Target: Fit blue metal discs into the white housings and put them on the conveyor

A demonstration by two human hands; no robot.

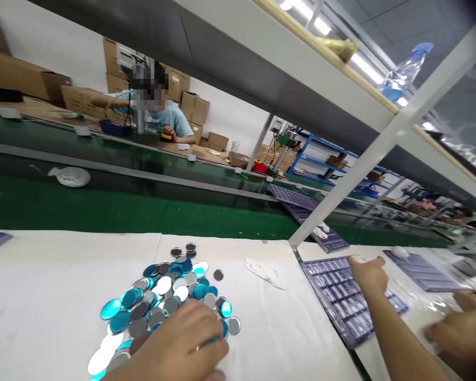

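Observation:
My left hand is over the near side of a loose pile of round discs, some shiny silver, some bright blue. Its fingers are curled together, and their tips are hidden, so I cannot make out what they hold. To the right, my right hand is at the far part of a dark compartment tray with rows of pockets that look filled or covered with something glossy. The fingers there are bent inward; whatever lies between them is too small to name.
Another person's blurred hands work at the far right, near clear plastic and a second tray. A white slanted post rises behind my tray. A paper scrap lies on the white table. Across the green belt sits a co-worker.

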